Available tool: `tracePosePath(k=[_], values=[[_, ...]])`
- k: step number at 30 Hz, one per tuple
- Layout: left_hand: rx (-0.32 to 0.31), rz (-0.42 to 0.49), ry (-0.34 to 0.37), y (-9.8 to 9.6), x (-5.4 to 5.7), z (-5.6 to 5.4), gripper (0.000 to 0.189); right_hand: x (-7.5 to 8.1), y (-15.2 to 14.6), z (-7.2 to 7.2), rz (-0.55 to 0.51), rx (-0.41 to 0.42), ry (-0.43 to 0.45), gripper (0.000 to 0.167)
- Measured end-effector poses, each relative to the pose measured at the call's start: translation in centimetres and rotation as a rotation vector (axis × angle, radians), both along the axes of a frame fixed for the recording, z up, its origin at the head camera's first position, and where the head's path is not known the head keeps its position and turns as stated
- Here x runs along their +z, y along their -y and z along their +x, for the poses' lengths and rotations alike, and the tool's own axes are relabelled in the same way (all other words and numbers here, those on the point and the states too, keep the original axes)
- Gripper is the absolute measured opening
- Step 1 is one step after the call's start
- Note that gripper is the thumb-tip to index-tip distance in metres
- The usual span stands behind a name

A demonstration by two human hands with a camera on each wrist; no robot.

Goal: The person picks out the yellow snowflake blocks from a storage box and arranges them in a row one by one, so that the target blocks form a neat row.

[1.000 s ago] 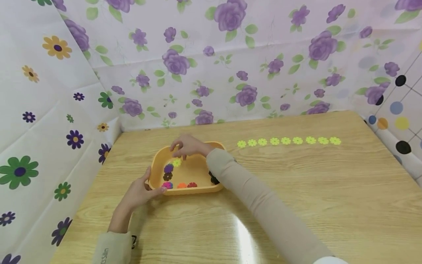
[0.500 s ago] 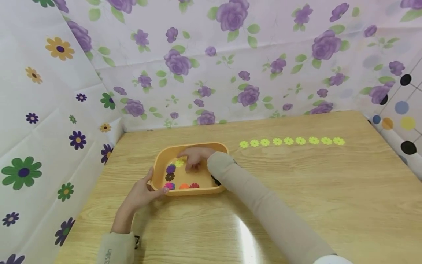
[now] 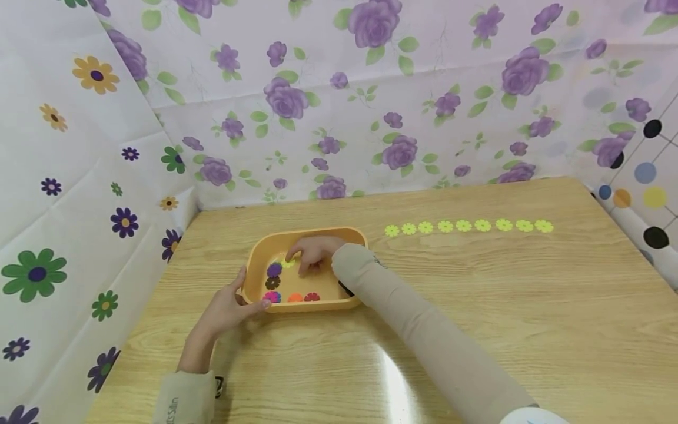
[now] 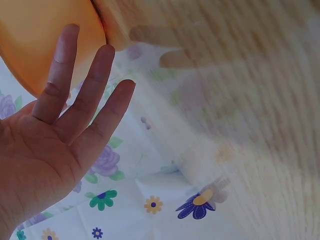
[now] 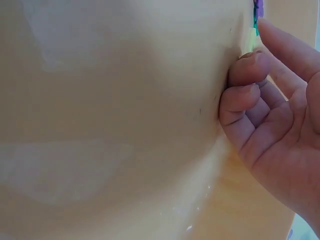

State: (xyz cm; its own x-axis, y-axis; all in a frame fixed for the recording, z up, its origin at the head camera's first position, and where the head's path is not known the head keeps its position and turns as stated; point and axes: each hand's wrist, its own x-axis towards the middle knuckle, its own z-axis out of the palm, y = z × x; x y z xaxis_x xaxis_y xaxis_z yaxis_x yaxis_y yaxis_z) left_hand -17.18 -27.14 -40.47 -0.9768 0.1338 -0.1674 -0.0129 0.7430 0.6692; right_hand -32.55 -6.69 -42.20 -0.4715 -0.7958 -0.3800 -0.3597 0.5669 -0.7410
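Note:
My left hand [image 3: 225, 309] holds the front left corner of an orange-yellow plastic basin [image 3: 323, 304], its thumb over the front rim. Three of its fingers [image 4: 92, 90] show straight and spread beside the basin wall. Inside the basin is my right hand [image 3: 312, 252], one finger reaching to a yellow-green flower-shaped piece [image 3: 288, 263] near the back left. In the right wrist view two fingers [image 5: 245, 97] curl close to the basin floor; I cannot tell whether the piece is pinched. Purple [image 3: 274, 270], brown [image 3: 272, 282], pink [image 3: 272, 297], orange [image 3: 295, 298] and red [image 3: 312, 297] pieces lie along the left and front.
Several yellow-green flower pieces [image 3: 445, 226] form a straight row along the back of the wooden table [image 3: 466, 306]. A black piece [image 3: 345, 288] lies at the basin's right, partly under the right sleeve. Patterned sheets [image 3: 318, 106] hang behind and on the left.
My right hand has lowered from above the back left of the basin down to its floor, beside the yellow-green piece. For the last half second it stays there. The left hand keeps its hold.

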Motion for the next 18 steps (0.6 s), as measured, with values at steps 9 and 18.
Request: tracePosePath(k=[9, 18], values=[[0.002, -0.005, 0.011, -0.1, 0.1, -0.2, 0.101, -0.9, 0.1, -0.3, 0.009, -0.035, -0.087, 0.05], [0.004, 0.037, 0.016, -0.3, 0.3, -0.1, 0.102, -0.6, 0.1, 0.1, -0.003, -0.046, -0.1, 0.027]])
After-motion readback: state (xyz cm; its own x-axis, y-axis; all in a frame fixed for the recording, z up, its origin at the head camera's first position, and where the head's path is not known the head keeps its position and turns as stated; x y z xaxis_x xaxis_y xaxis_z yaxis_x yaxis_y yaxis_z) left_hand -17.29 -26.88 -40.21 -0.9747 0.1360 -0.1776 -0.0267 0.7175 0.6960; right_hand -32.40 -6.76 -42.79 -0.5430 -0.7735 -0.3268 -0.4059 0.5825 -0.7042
